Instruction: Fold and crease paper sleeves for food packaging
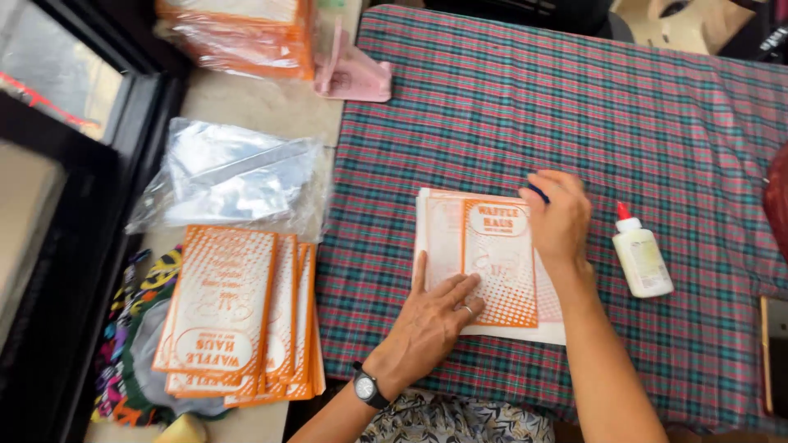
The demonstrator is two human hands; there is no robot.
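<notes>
A stack of white paper sheets with orange dotted print (pixel 492 254) lies on the plaid tablecloth (pixel 657 123). My left hand (pixel 431 320), with a ring and a wristwatch, presses flat on the stack's lower left part. At the stack's upper right corner, my right hand (pixel 558 217) is closed around a small dark blue object whose tip just shows above the fingers. A white glue bottle with a red cap (pixel 642 254) stands just right of my right hand.
To the left, a fanned pile of finished orange-printed paper bags (pixel 234 316) lies on the counter. Behind it sits crumpled clear plastic wrap (pixel 226 176). An orange wrapped bundle (pixel 246 37) and a pink object (pixel 353 74) are at the far left.
</notes>
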